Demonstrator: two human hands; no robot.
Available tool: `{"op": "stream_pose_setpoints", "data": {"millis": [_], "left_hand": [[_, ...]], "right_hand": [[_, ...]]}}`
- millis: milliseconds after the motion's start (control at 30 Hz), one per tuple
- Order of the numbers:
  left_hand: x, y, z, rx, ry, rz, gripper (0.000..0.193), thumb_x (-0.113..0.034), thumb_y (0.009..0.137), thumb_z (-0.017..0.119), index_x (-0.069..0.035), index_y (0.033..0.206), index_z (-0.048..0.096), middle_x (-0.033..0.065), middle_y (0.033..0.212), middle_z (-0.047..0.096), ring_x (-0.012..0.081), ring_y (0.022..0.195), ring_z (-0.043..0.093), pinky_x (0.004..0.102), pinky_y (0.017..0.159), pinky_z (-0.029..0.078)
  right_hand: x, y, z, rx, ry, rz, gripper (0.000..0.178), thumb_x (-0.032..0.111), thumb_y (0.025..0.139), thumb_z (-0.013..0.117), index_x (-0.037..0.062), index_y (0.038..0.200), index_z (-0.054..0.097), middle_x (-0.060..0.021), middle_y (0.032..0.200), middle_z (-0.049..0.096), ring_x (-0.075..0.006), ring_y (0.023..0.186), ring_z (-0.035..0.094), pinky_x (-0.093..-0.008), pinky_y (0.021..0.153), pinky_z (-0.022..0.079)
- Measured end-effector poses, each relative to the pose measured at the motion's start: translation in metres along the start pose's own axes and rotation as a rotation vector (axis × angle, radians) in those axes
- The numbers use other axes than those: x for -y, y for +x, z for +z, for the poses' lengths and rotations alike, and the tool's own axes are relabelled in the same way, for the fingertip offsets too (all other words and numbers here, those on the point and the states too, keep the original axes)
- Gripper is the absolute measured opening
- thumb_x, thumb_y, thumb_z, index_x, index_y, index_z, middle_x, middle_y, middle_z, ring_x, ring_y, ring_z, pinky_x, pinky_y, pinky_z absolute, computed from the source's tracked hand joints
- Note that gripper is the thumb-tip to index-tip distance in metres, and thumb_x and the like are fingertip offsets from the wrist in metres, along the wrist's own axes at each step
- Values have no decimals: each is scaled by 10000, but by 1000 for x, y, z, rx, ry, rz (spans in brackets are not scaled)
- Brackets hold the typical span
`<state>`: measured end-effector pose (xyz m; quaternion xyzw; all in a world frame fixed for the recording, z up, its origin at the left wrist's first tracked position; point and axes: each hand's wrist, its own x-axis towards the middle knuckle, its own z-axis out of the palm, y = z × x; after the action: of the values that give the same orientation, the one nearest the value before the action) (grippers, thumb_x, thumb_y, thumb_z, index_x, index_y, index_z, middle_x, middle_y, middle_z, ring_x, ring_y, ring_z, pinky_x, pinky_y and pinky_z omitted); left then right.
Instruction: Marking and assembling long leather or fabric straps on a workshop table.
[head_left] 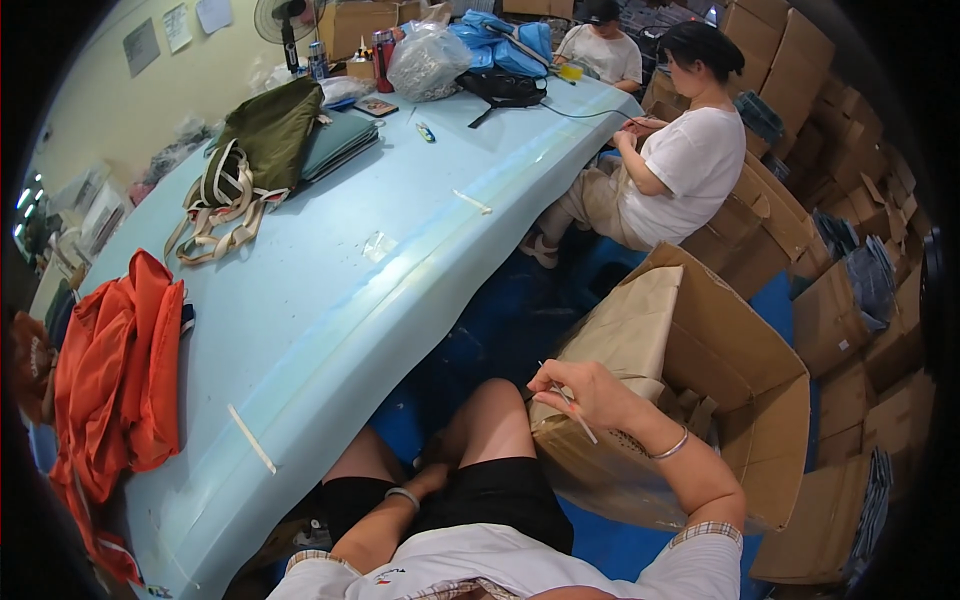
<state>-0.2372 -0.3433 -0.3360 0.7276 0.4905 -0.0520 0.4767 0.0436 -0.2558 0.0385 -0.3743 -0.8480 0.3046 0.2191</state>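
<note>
My right hand is raised over the near flap of an open cardboard box and pinches a thin white strip between its fingers. A bracelet circles that wrist. My left hand is down between my knees, mostly hidden by my leg, so its fingers cannot be made out. I sit beside a long light-blue table.
On the table lie orange garments, an olive bag with cream straps, folded teal cloth, bottles and plastic bags. A person in a white shirt sits ahead, another behind. Stacked cardboard boxes fill the right side.
</note>
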Motion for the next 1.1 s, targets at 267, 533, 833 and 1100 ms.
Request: {"op": "stream_pose_setpoints", "data": {"millis": [267,533,833,1100], "left_hand": [[10,2,4,2,58,-19,326,-174,848,563,-52,1131,669,253,1096,645,404,1036,626,474,886,492],[1,2,-3,-22,-15,9,317,-159,833,571,-47,1108,681,264,1065,651,413,1012,632,474,881,492],[9,1,0,-43,-49,57,376,-64,821,546,-39,1181,650,250,1128,651,382,1061,633,446,927,477],[2,4,1,-32,6,28,326,-145,873,535,-56,1158,665,248,1161,634,393,1086,612,461,927,467]], "right_hand": [[4,2,0,-10,-4,-46,148,112,871,666,25,913,554,-143,803,630,-314,742,632,-371,660,498],[2,-1,0,-15,-32,-21,169,128,862,681,23,912,559,-143,799,637,-319,743,635,-382,665,499],[2,1,2,-21,-28,-14,177,143,865,683,26,925,566,-143,811,644,-316,756,639,-378,673,504],[3,-1,1,-23,-60,7,160,126,864,694,19,925,592,-133,832,673,-285,770,667,-351,691,522]]}}
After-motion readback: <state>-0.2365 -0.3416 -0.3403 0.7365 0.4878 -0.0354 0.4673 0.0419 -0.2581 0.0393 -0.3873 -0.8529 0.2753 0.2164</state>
